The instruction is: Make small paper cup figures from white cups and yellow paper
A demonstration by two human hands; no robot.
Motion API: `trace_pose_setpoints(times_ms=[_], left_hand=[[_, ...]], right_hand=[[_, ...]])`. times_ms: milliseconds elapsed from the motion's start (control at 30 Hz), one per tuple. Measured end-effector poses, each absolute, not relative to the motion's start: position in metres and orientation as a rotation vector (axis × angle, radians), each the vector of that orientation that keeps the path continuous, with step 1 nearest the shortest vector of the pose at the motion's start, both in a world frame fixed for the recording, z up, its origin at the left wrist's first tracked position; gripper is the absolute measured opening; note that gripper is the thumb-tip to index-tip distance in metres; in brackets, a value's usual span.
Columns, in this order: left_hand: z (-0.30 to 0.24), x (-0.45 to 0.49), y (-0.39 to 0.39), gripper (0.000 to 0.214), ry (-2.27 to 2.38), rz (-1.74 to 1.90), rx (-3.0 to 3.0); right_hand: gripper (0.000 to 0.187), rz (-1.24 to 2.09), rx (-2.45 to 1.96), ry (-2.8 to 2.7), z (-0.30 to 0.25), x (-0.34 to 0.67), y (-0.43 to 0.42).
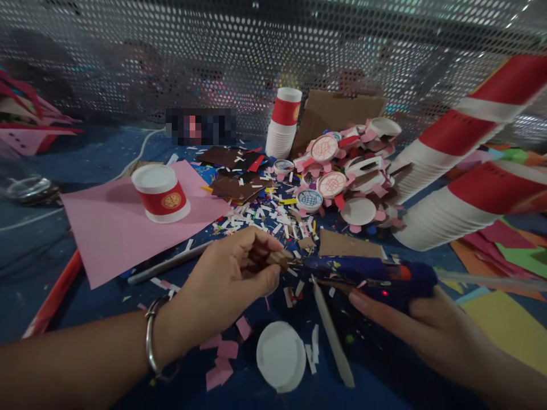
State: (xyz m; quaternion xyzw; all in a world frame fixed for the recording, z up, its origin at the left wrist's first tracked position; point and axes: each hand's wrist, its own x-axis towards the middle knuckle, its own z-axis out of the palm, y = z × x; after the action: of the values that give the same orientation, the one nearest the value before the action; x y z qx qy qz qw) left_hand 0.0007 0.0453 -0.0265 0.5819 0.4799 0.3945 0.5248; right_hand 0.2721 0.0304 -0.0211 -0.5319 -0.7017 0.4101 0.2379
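- Left hand (234,270), in the head view, is pinching a small brown piece (277,259) between thumb and curled fingers; little space is showing between them (a metal bracelet (150,339) is circling the wrist).
- Right hand (444,339) is wrapping round the grip of a blue glue gun (354,270), one finger stretching forward beneath its body.
- The gun's long axis is running across the view, nearly level; its nozzle is pointing left at the pinched piece, and a pale glue stick (482,279) is jutting from its back end.
- The piece is lying just left of the nozzle, at the left fingertips, so the left hand is the nearer one; whether tip and piece are touching, I cannot tell.
- Below the gun, a grey pointed stick (335,336) is slanting down to the right, and a white disc (280,359) is lying beside it.
- Beyond the left wrist, a red and white cup (164,200) is standing on a pink sheet (102,242), well apart from both hands.
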Motion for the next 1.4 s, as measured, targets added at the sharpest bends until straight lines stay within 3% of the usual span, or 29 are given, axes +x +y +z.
trace_pose_setpoints(times_ms=[400,767,1400], left_hand=[[-0.023,0.0,0.042,0.015,1.173,0.87,1.42],[-0.025,0.001,0.042,0.014,1.156,0.892,1.43],[-0.024,0.001,0.044,0.014,1.164,0.882,1.457]], right_hand=[[0.045,0.941,-1.289,-2.171,-0.033,0.281,0.032],[0.038,0.75,-1.306,-2.225,-0.034,0.282,0.03],[0.034,0.714,-1.329,-2.221,-0.042,0.293,0.026]])
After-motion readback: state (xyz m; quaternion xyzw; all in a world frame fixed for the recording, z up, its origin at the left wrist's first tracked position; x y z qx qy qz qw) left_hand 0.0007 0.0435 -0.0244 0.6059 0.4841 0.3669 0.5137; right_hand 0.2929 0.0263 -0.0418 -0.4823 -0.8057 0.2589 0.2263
